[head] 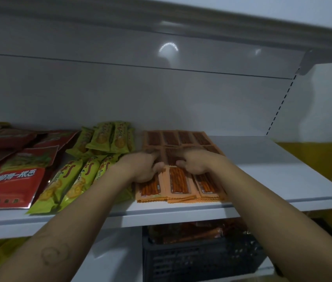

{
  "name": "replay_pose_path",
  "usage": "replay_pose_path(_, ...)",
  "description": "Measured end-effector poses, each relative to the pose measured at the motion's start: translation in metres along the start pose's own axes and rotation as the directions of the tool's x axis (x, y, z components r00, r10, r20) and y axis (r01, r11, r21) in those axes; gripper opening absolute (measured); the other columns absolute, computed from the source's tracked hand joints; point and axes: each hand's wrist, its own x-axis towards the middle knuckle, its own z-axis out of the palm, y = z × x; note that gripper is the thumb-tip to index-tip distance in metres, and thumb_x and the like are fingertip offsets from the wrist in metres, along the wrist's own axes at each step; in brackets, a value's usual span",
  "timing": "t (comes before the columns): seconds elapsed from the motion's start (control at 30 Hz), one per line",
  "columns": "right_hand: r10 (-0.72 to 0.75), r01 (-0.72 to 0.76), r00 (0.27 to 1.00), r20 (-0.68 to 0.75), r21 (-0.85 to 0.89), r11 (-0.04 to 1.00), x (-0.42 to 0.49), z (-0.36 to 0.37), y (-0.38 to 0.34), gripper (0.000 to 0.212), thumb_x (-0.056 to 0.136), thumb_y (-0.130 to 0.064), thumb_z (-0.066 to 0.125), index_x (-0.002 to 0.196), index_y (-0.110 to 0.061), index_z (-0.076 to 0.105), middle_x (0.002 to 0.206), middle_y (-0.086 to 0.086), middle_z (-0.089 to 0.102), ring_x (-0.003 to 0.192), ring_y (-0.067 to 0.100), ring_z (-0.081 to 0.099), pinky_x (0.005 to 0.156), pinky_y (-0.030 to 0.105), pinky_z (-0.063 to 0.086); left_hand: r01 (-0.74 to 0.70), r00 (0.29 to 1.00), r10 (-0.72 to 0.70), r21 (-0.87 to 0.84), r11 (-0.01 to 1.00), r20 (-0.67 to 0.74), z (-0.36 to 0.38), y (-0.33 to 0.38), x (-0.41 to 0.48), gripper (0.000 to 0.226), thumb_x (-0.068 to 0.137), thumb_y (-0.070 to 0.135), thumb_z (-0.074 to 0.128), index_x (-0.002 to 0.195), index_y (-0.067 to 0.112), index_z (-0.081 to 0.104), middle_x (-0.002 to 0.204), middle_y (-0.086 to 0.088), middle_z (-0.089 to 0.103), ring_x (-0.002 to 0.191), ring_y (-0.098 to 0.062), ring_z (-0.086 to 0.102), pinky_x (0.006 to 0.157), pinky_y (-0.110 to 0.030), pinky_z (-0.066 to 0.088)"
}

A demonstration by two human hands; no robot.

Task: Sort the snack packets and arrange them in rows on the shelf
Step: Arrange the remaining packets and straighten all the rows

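Dim, greyish light with soft overall blur. Two white glare arcs shine on the glossy back panel (161, 88) toward 12 and 1 o'clock. The shelf (273, 180) edge bows from wide-angle distortion, and the crate (197, 259) at 6 o'clock sits in deep shadow.

Both hands, left (143, 167) and right (194, 162), press on orange packets (178, 183) laid in rows on the white shelf (273, 171). Green packets (73, 180) lie just beside them, red bags (12, 180) farther left.

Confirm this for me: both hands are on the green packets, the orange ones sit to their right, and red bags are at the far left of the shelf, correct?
Not quite. The head view shows the left hand and right hand on the orange packets, not the green packets. The rest holds: orange lies right of green, red bags far left on the shelf.
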Motion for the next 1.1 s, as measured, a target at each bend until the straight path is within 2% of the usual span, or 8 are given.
replay_pose_path(0.1,-0.038,0.042,0.993,-0.109,0.033,0.999,-0.021,-0.003,-0.002,0.055,0.093,-0.052,0.053,0.144,-0.036,0.042,0.148,-0.002,0.047,0.134,0.022,0.044,0.11,0.042,0.038,-0.05,0.985,0.056,0.045,0.998,-0.165,-0.01,-0.001,-0.023,0.058,0.093,0.066,0.036,0.136,0.029,0.049,0.127,-0.003,0.061,0.111,-0.024,0.06,0.09,-0.038,0.049)
replay_pose_path(0.2,-0.064,0.064,0.996,-0.056,0.002,0.998,-0.043,0.002,-0.01,0.065,0.083,-0.066,0.056,0.142,-0.044,0.041,0.14,-0.009,0.054,0.129,0.02,0.047,0.107,0.043,0.038,-0.095,0.987,0.112,0.153,0.984,-0.113,-0.012,-0.001,-0.045,0.073,0.078,0.083,0.038,0.131,0.035,0.055,0.126,0.004,0.059,0.112,-0.02,0.057,0.094,-0.041,0.043)
replay_pose_path(0.3,-0.057,0.056,0.998,-0.033,-0.029,0.998,-0.052,0.013,-0.016,0.066,0.084,-0.062,0.06,0.143,-0.04,0.042,0.144,-0.01,0.051,0.134,0.02,0.043,0.112,0.043,0.031,-0.109,0.994,0.11,0.133,0.985,0.0,-0.007,0.004,-0.054,0.074,0.078,0.081,0.046,0.137,0.037,0.05,0.132,0.005,0.056,0.119,-0.02,0.053,0.099,-0.041,0.04)
replay_pose_path(0.47,-0.026,0.023,0.998,-0.05,-0.05,0.999,-0.058,0.018,-0.017,0.066,0.086,-0.05,0.066,0.146,-0.039,0.04,0.151,-0.006,0.044,0.141,0.022,0.03,0.117,0.04,0.017,-0.134,0.991,0.134,0.041,0.99,0.005,-0.001,0.006,-0.055,0.072,0.083,0.067,0.057,0.144,0.031,0.044,0.147,0.005,0.046,0.129,-0.019,0.047,0.104,-0.038,0.04)
replay_pose_path(0.6,-0.025,0.022,0.998,-0.05,-0.051,0.998,-0.059,0.017,-0.019,0.065,0.087,-0.047,0.067,0.146,-0.038,0.04,0.15,-0.004,0.045,0.142,0.024,0.029,0.116,0.04,0.017,-0.133,0.991,0.132,0.016,0.991,0.026,0.0,0.008,-0.055,0.073,0.087,0.062,0.057,0.149,0.028,0.038,0.154,0.004,0.037,0.137,-0.018,0.039,0.11,-0.038,0.037)
replay_pose_path(0.83,-0.02,0.017,0.998,-0.062,-0.042,0.999,-0.06,0.019,-0.018,0.066,0.086,-0.049,0.067,0.145,-0.038,0.041,0.148,-0.003,0.047,0.139,0.027,0.033,0.113,0.042,0.024,-0.093,0.995,0.092,0.04,0.995,0.024,0.001,0.012,-0.058,0.072,0.09,0.064,0.051,0.15,0.028,0.035,0.156,0.003,0.035,0.138,-0.02,0.038,0.112,-0.038,0.035)
replay_pose_path(0.97,-0.05,0.047,0.997,-0.062,-0.043,0.998,-0.059,0.019,-0.017,0.066,0.085,-0.057,0.064,0.144,-0.036,0.044,0.147,-0.006,0.048,0.137,0.024,0.037,0.115,0.042,0.022,-0.09,0.996,0.089,0.052,0.995,0.018,0.0,0.012,-0.059,0.071,0.09,0.066,0.047,0.15,0.031,0.034,0.158,0.001,0.032,0.139,-0.022,0.038,0.113,-0.041,0.033)
replay_pose_path(1.1,-0.114,0.115,0.978,-0.177,-0.003,0.993,-0.058,0.021,-0.02,0.065,0.084,-0.064,0.059,0.142,-0.036,0.046,0.147,-0.008,0.048,0.136,0.018,0.04,0.116,0.042,0.02,-0.091,0.995,0.092,0.04,0.995,-0.023,-0.005,0.006,-0.062,0.069,0.089,0.069,0.042,0.15,0.037,0.032,0.159,-0.001,0.03,0.142,-0.023,0.033,0.115,-0.043,0.024)
